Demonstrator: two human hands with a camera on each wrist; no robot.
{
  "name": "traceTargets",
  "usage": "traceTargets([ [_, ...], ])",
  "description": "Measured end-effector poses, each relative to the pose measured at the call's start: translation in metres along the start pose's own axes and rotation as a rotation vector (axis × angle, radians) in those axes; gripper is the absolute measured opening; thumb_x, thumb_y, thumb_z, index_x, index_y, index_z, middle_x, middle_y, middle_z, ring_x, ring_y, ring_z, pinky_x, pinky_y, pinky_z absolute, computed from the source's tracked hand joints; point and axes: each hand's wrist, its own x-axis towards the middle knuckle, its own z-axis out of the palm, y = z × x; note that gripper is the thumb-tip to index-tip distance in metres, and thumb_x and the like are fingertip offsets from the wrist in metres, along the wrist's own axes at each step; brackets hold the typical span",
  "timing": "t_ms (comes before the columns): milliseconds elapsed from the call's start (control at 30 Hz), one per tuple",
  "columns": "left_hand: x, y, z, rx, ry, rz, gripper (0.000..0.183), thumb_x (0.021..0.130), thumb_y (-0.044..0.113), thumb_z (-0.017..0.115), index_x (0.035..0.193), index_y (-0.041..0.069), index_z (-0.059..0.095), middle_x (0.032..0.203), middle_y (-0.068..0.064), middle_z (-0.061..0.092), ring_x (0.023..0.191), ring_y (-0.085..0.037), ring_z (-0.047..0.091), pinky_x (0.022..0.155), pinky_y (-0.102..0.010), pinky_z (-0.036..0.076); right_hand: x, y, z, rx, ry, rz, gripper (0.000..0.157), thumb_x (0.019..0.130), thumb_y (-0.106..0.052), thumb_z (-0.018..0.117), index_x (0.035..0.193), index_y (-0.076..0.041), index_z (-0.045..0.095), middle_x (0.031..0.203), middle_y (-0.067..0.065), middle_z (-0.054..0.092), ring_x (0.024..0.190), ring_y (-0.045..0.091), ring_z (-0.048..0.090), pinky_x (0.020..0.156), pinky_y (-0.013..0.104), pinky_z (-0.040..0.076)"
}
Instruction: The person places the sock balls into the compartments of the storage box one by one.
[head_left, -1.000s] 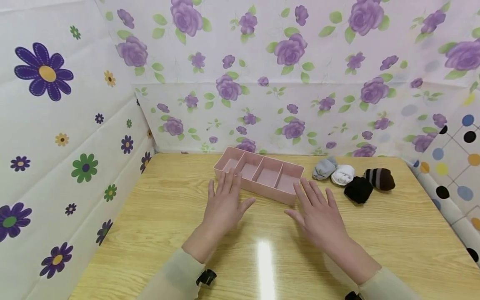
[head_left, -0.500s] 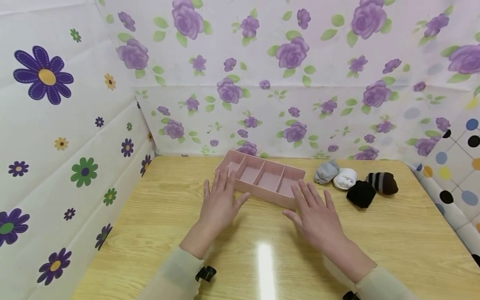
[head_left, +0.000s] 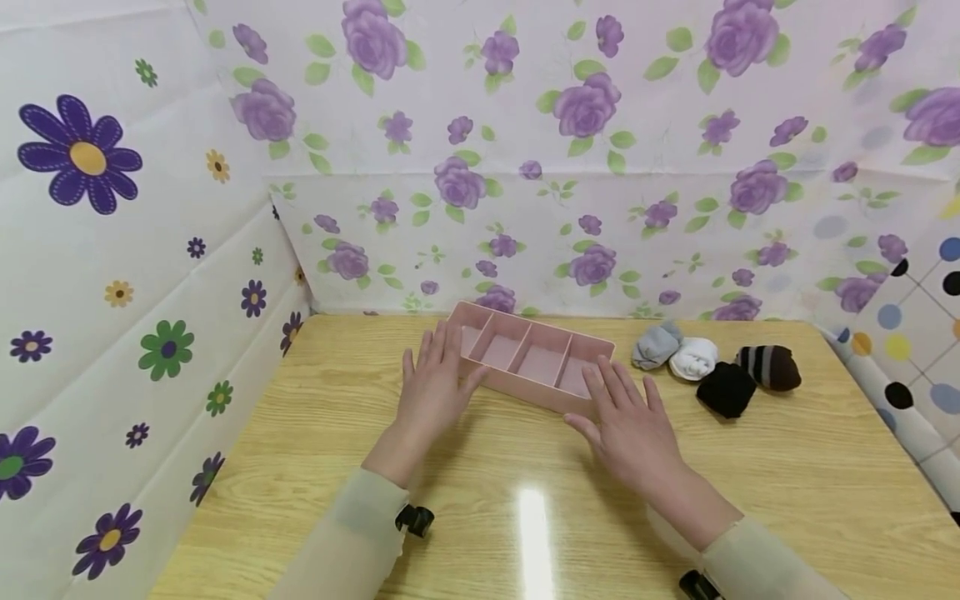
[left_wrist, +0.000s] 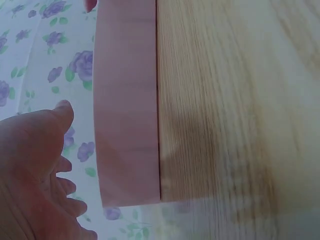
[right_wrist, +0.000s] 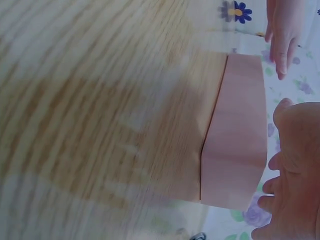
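Observation:
A pink box [head_left: 536, 392] with several compartments in a row stands askew toward the back of the wooden table. My left hand [head_left: 431, 383], fingers straight and thumb spread, is over the box's left end in the head view. Over its right front corner is my right hand [head_left: 633, 429], also with fingers extended. Neither hand holds anything. In the left wrist view the box's side wall [left_wrist: 127, 110] shows beside the left hand [left_wrist: 37, 170], with a gap between. The right wrist view has the box [right_wrist: 235, 135] apart from the right hand [right_wrist: 300, 170].
Right of the box lie several rolled-up bundles that look like socks: a grey one [head_left: 657, 345], a white one [head_left: 693, 358], a black one [head_left: 727, 389] and a brown striped one [head_left: 771, 367]. Flowered cloth [head_left: 495, 200] hangs behind the wooden table [head_left: 480, 500].
My left hand has moved slightly away and up toward the box's left end. My right hand stays nearly in place. The head view has shifted a little; the box and bundles look unmoved.

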Motion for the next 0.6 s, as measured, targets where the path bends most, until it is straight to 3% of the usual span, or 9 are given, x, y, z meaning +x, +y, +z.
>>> traceTargets([
  [233, 0.013, -0.006, 0.000, -0.008, -0.017, -0.026, 0.090, 0.115, 0.058, 0.051, 0.179, 0.013, 0.006, 0.183, -0.019, 0.004, 0.168, -0.042, 0.003, 0.130, -0.070, -0.002, 0.006, 0.002, 0.000, -0.006, 0.012, -0.004, 0.085, 0.115, -0.063, 0.045, 0.176, -0.006, 0.026, 0.182, 0.020, 0.019, 0.167, 0.041, 0.018, 0.131, 0.070, 0.007],
  [600, 0.031, -0.012, 0.000, -0.040, -0.010, -0.063, 0.085, 0.114, 0.058, 0.053, 0.178, 0.011, 0.020, 0.183, -0.021, 0.007, 0.169, -0.043, 0.005, 0.130, -0.071, -0.001, 0.015, 0.002, 0.002, -0.042, 0.015, 0.009, 0.086, 0.114, -0.059, 0.050, 0.176, -0.005, 0.025, 0.181, 0.022, 0.017, 0.167, 0.042, 0.017, 0.132, 0.068, 0.008],
])
